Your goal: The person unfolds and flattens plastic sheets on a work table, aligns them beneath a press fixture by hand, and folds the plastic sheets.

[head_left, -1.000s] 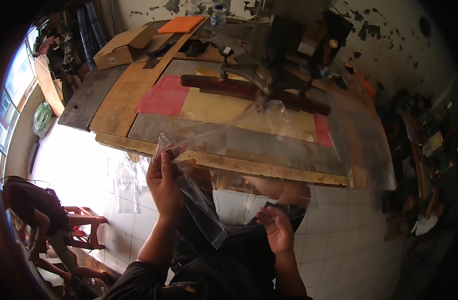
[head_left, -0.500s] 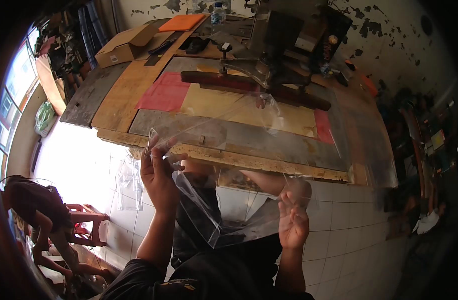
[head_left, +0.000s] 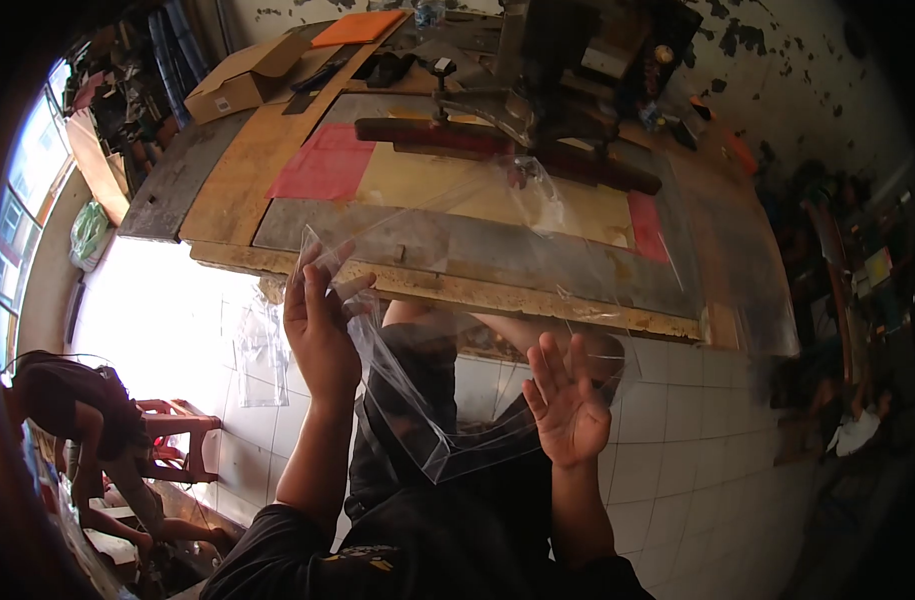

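A large clear plastic sheet (head_left: 433,445) hangs loosely in front of my body, its upper part overlapping the near side of the worktable in view. My left hand (head_left: 323,325) holds it near its left corner, with the film passing among the fingers. At the sheet's right side, my right hand (head_left: 573,405) is raised with fingers stretched and palm showing, gripping nothing. Whether the right palm touches the film is hard to tell. Beyond the sheet, a heat-press-like machine (head_left: 518,130) with a long dark bar (head_left: 398,130) stands over red and yellow sheets (head_left: 323,165).
A cardboard box (head_left: 243,80) and an orange folder (head_left: 358,30) lie at the table's far left. More clear plastic (head_left: 263,350) hangs off the table's front edge (head_left: 458,290). Another person (head_left: 78,420) bends over beside a red stool (head_left: 183,435) at left.
My right hand has straightened its bent fingers and moved up and slightly left. My left hand keeps its hold on the sheet. The whole view has shifted a little.
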Demonstrator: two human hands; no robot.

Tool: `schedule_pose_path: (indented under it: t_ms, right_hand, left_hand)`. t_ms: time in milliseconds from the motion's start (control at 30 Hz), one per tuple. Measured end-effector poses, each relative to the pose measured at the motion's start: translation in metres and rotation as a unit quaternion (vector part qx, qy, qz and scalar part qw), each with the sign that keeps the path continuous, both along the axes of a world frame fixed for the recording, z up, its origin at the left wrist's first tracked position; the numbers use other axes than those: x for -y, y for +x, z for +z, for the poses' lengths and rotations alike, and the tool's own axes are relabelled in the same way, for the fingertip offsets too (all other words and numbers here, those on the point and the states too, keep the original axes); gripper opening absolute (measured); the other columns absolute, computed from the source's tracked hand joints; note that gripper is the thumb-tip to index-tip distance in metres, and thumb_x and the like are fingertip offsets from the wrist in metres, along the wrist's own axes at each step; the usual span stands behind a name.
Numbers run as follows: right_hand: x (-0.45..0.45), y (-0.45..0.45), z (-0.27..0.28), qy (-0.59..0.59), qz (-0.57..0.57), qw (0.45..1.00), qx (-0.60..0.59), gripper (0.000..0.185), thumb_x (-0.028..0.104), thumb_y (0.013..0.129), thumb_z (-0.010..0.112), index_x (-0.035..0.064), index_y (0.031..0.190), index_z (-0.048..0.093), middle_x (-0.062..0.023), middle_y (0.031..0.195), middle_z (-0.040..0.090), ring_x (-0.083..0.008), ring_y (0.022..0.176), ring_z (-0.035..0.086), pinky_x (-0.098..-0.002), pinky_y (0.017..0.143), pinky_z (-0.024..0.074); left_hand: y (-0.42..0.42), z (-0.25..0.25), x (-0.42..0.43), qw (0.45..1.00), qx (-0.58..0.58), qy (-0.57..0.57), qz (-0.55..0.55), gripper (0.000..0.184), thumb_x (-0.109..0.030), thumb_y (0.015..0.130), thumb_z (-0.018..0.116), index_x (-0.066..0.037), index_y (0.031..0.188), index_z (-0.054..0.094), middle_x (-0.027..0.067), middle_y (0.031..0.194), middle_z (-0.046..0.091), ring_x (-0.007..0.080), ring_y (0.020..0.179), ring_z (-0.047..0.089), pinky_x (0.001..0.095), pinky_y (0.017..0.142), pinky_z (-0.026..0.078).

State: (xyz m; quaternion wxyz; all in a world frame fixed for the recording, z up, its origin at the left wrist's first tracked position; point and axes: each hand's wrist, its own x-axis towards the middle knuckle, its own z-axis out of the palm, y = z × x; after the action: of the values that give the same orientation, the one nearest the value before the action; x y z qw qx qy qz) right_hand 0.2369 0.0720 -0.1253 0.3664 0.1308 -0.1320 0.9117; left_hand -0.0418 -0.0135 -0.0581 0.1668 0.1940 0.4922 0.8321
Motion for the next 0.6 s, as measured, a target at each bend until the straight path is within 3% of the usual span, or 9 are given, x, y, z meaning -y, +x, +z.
schedule_pose_path:
  t_ms: [100, 167, 200, 267, 467, 600]
  right_hand:
    - [0.002, 0.0, 0.006, 0.023, -0.008, 1.0, 0.013, 0.057, 0.021, 0.115, 0.033, 0.0129, 0.169, 0.017, -0.0249, 0.174, 0.015, -0.039, 0.161, 0.02, -0.0558, 0.127, 0.0315]
    - [0.0, 0.001, 0.006, 0.048, 0.005, 0.999, -0.003, 0.058, 0.021, 0.114, 0.035, 0.0127, 0.169, 0.017, -0.0248, 0.172, 0.021, -0.0399, 0.154, 0.034, -0.0518, 0.12, 0.0425]
    - [0.0, 0.002, 0.009, 0.048, 0.005, 0.999, -0.003, 0.058, 0.021, 0.114, 0.035, 0.0127, 0.169, 0.017, -0.0248, 0.172, 0.021, -0.0399, 0.154, 0.034, -0.0518, 0.12, 0.0425]
    - [0.002, 0.004, 0.016, 0.063, -0.013, 0.997, 0.042, 0.059, 0.021, 0.114, 0.038, 0.0124, 0.169, 0.018, -0.0242, 0.168, 0.031, -0.0393, 0.143, 0.048, -0.0468, 0.109, 0.0511]
    - [0.002, 0.006, 0.019, 0.073, -0.025, 0.994, 0.074, 0.06, 0.023, 0.114, 0.042, 0.0119, 0.168, 0.02, -0.024, 0.16, 0.045, -0.035, 0.127, 0.058, -0.0399, 0.095, 0.0552]
    - [0.0, 0.005, 0.02, 0.085, -0.021, 0.994, 0.07, 0.059, 0.024, 0.114, 0.042, 0.0116, 0.168, 0.021, -0.0236, 0.158, 0.047, -0.0335, 0.122, 0.06, -0.0383, 0.091, 0.055]
  left_hand:
    - [-0.003, -0.007, -0.002, 1.0, 0.011, 0.0, 0.005, 0.042, -0.031, 0.114, 0.049, -0.004, 0.146, 0.054, 0.0172, 0.132, 0.071, 0.0176, 0.092, 0.076, 0.0241, 0.067, 0.056]
    - [-0.006, -0.008, -0.003, 1.0, 0.011, -0.001, 0.008, 0.042, -0.032, 0.114, 0.05, -0.005, 0.146, 0.054, 0.0162, 0.131, 0.072, 0.0175, 0.093, 0.076, 0.024, 0.067, 0.056]
    - [-0.007, -0.008, -0.003, 1.0, 0.01, -0.008, 0.017, 0.042, -0.032, 0.114, 0.05, -0.005, 0.146, 0.055, 0.015, 0.131, 0.072, 0.0175, 0.093, 0.076, 0.0241, 0.067, 0.056]
    - [-0.008, -0.008, -0.003, 1.0, 0.01, -0.014, 0.026, 0.042, -0.033, 0.114, 0.051, -0.005, 0.145, 0.056, 0.0139, 0.13, 0.072, 0.0174, 0.094, 0.076, 0.0243, 0.067, 0.056]
    - [-0.012, -0.013, -0.002, 1.0, 0.007, -0.006, 0.028, 0.042, -0.034, 0.114, 0.051, -0.006, 0.145, 0.057, 0.0119, 0.128, 0.073, 0.0174, 0.095, 0.076, 0.0249, 0.067, 0.056]
    - [-0.013, -0.015, -0.003, 1.0, 0.002, -0.006, 0.029, 0.042, -0.034, 0.114, 0.051, -0.007, 0.145, 0.058, 0.0108, 0.128, 0.073, 0.0174, 0.095, 0.076, 0.0245, 0.067, 0.055]
